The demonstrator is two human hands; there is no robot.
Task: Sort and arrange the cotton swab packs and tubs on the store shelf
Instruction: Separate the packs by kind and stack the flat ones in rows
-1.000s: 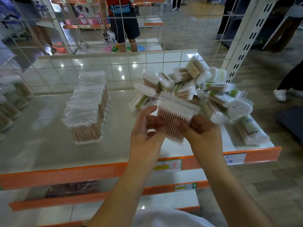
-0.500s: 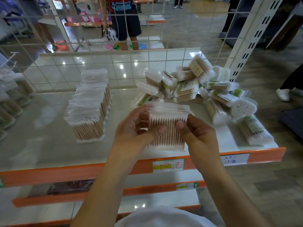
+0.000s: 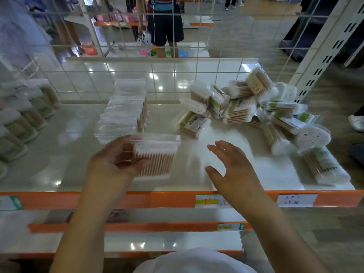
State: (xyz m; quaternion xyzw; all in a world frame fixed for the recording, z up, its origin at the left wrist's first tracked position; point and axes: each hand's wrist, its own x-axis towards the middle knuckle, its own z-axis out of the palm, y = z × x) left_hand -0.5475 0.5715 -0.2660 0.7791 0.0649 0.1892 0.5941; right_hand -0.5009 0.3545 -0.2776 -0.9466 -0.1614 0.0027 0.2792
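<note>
Store aisle, viewed from head height: a glossy cream shelf (image 3: 59,154) with an orange front rail (image 3: 137,200) carrying price tags, backed by a wire grid panel (image 3: 173,62). Left hand (image 3: 112,164) grips a clear flat pack of wooden-stick cotton swabs (image 3: 155,156), thumb across the front face and fingers curled round its left edge; the pack is upright, zip strip uppermost, held over the front-centre of the shelf, just in front of the row. Row of matching flat packs (image 3: 126,113) stands on edge behind it, running toward the grid. Right hand (image 3: 234,168) holds nothing, fingers spread wide and relaxed, hovering over bare shelf to the right of the held pack and apart from it; image is motion-blurred there. Unsorted heap of green-labelled packs (image 3: 242,107) lies at the shelf's right rear, mixed with round tubs (image 3: 313,135) on their sides. One further pack (image 3: 325,166) lies alone near the right front corner. More bagged swabs (image 3: 17,125) line the far left edge. Lower shelves (image 3: 167,243) are visible beneath. A person in dark shorts (image 3: 165,26) stands beyond the grid.
</note>
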